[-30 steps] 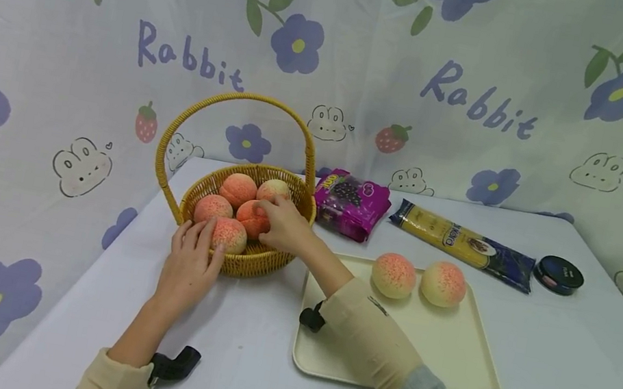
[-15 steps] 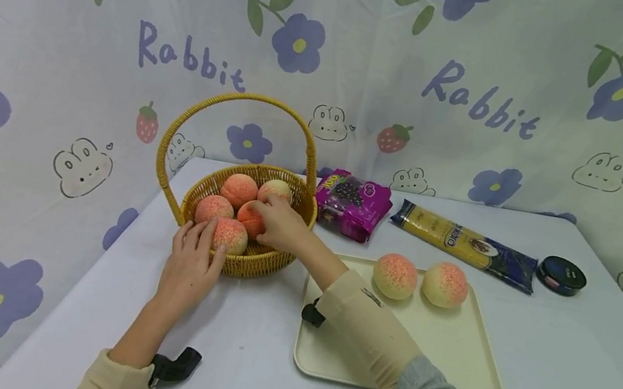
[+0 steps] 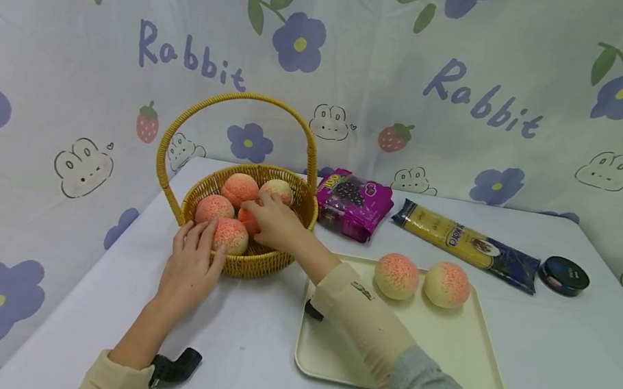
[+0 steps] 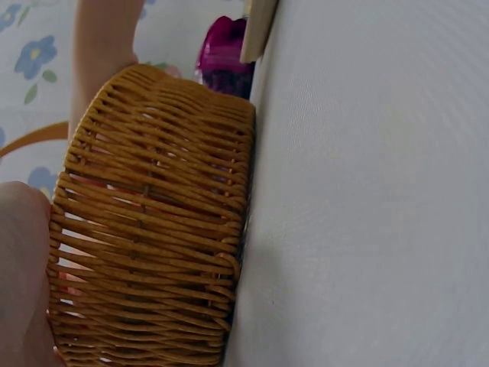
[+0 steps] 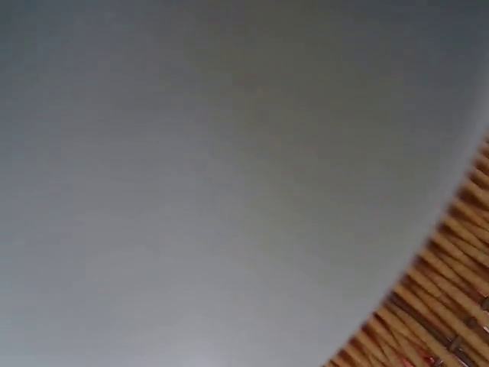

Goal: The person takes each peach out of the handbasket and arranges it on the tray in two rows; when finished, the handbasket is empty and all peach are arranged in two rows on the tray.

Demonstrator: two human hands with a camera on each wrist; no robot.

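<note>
A yellow wicker basket [image 3: 248,269] with a tall arched handle holds several pink-and-cream peaches. My left hand [image 3: 190,274] grips the basket's near left rim, its fingertips close to the front peach [image 3: 231,237]. In the left wrist view, part of the left hand [image 4: 23,267] lies along the rim of the woven basket [image 4: 153,222]. My right hand [image 3: 277,222] reaches over the basket's right side and grips a red-orange peach [image 3: 248,220], which it partly hides. Only the basket's weave [image 5: 435,306] and a blurred pale surface show in the right wrist view.
A cream tray [image 3: 448,344] under the right forearm bears two peaches [image 3: 396,276] at its back edge. Behind it lie a purple grape-print bag [image 3: 352,206], a yellow-and-blue pasta packet [image 3: 465,244] and a round black container [image 3: 564,276]. A patterned curtain [image 3: 340,33] backs the table.
My right hand has shifted slightly left over the red-orange peach and now covers more of it. The left hand and the basket stay in place.
</note>
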